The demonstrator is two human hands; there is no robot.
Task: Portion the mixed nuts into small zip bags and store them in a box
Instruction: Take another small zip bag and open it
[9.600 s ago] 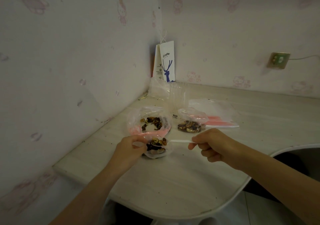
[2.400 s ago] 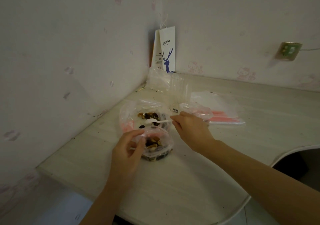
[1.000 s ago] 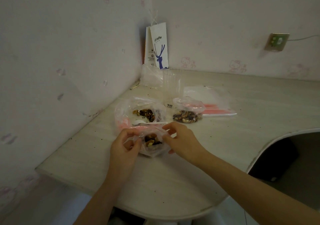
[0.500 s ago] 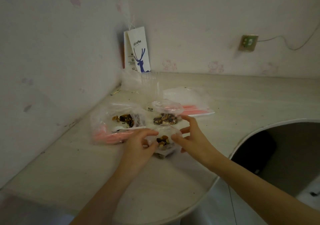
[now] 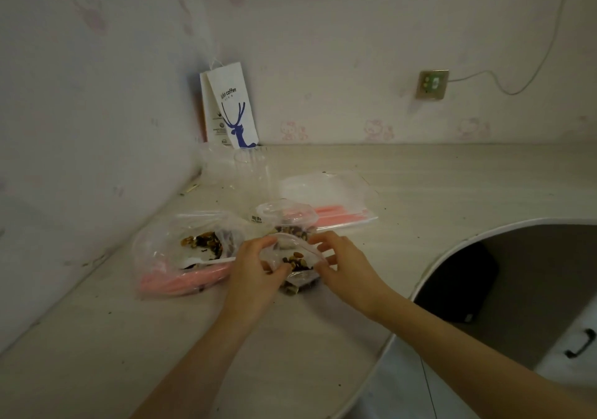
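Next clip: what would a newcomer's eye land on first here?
At centre, the left hand and right hand pinch the mouth of a small zip bag holding mixed nuts. Left of it lies the large nut bag with a white spoon inside; a paper coffee bag with a blue deer stands in the far corner.

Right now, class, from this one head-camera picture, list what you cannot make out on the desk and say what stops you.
Head view:
1. the small zip bag: the left hand and right hand cover its ends, so how far the zip is closed is hidden.
2. the filled bag behind it: partly hidden by the held bag; sticker print too small.
3. the clear box: faint, contents unclear.
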